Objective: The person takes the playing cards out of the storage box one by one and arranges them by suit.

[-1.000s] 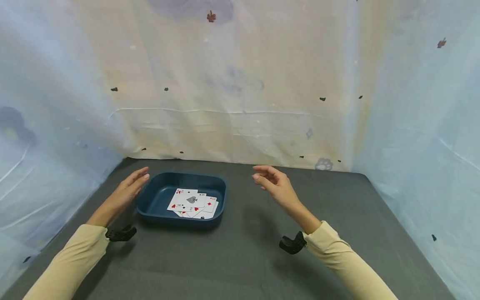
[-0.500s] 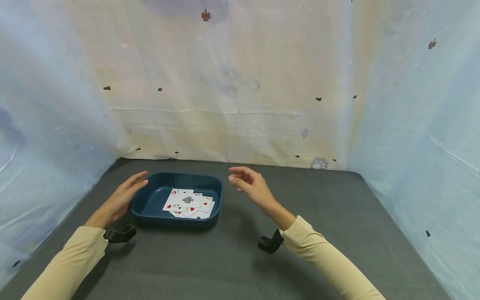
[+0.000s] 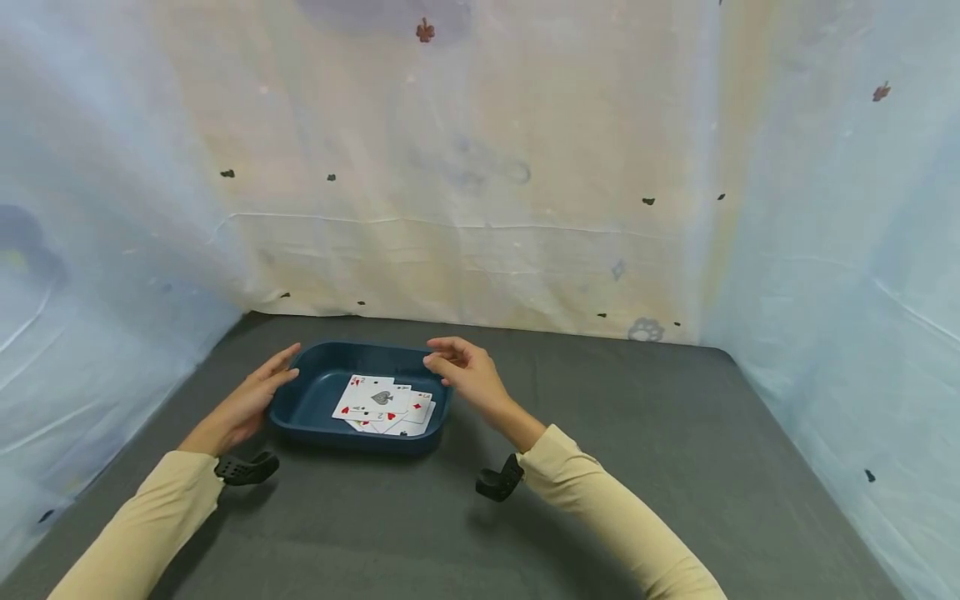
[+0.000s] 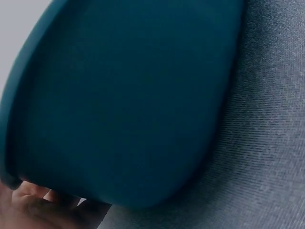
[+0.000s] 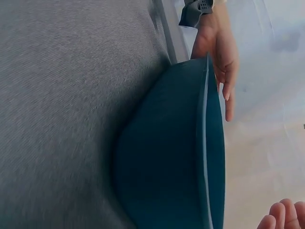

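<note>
1. A dark blue tray point(image 3: 300, 408) sits on the grey cloth-covered table point(image 3: 600, 467), toward its left and far side, near the draped sheet wall point(image 3: 480, 208).

2. Inside the tray lies a loose, overlapping heap of playing cards point(image 3: 386, 404), face up. An ace of spades sits near the top, with red pips around it.

3. The left hand point(image 3: 243, 400) lies against the tray's left end. Its fingers are straight and rest along the rim, not curled round it. The left wrist view shows fingertips point(image 4: 33, 193) just at the tray's outer wall point(image 4: 124, 105).

4. The right hand point(image 3: 465, 371) hovers at the tray's far right corner, fingers loosely bent and holding nothing. I cannot tell whether it touches the rim yet. In the right wrist view its fingertips point(image 5: 281, 217) show just beyond the rim.

5. My guess is that the tray is light, stiff plastic with smooth, rounded walls that could slide under flat fingers. The two short ends look the sensible place to hold it, thumbs over the rim and fingers beneath.

6. The cards look thin, slick and unsecured. If the tray tilts, I would expect them to skid toward the lower wall or spill, so it wants level handling.

7. A black wrist mount point(image 3: 497, 483) sits under each cream sleeve point(image 3: 600, 508).
</note>
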`<state>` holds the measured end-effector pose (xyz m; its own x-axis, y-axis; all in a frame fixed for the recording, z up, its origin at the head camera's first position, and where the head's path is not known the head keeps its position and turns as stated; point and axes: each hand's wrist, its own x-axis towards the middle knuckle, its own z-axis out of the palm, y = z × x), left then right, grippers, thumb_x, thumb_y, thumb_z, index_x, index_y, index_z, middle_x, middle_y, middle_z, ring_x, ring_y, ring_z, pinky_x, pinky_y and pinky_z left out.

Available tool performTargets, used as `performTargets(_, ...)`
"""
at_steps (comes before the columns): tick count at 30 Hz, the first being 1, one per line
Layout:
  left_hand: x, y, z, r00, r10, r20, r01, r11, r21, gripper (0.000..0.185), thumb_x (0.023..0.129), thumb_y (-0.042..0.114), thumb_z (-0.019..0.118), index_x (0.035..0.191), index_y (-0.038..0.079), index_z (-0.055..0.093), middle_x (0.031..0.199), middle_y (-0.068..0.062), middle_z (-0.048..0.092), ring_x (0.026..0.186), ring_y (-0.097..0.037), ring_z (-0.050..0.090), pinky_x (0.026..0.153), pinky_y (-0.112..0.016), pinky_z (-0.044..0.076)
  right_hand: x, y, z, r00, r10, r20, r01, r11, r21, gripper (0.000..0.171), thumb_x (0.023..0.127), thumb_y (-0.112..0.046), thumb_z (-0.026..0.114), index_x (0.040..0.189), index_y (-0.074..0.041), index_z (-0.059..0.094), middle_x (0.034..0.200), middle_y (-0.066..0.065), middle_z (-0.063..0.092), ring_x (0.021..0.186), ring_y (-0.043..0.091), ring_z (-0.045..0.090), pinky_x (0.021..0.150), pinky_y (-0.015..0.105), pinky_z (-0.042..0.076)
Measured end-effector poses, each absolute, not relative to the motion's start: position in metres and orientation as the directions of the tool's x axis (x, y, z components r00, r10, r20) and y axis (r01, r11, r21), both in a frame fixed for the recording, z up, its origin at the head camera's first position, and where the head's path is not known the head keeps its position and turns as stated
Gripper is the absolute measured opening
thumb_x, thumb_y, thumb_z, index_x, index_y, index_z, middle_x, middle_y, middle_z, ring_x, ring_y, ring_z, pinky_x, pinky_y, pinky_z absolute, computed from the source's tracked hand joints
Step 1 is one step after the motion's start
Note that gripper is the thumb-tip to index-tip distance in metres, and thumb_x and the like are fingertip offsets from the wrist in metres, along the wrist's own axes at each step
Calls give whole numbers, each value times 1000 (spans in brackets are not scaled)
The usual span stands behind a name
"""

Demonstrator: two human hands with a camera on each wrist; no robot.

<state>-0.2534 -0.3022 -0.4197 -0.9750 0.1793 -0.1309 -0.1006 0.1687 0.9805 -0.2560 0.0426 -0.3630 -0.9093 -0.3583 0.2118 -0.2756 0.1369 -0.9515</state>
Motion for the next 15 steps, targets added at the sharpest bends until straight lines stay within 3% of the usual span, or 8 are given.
performTargets(9,-253,-301,-420,-975,166,-149,-124,150,981,59,108,23,33,158,23,1,157,-10,-22,140,-47,0,95,-55,38,-256,20,-363,-935,-333,121,-172,127,-977,36,92,-12,69,126,-2,61,105,9,66,93,16,62,80,33,51)
performTargets(12,-251,-303,-419,-974,174,-148,-123,148,981,58,108,21,32,158,20,2,158,-11,-21,140,-47,3,91,-49,42,-251,11,-358,-945,-308,105,-156,146,-977,34,91,-9,69,123,0,63,102,10,66,91,16,62,83,38,51)
performTargets(15,-250,-304,-420,-973,183,-137,-111,148,983,58,108,18,32,157,16,3,158,-12,-20,140,-46,3,96,-51,38,-256,3,-367,-951,-292,97,-141,136,-981,32,89,-12,72,119,-3,66,100,6,67,91,16,63,87,41,50)
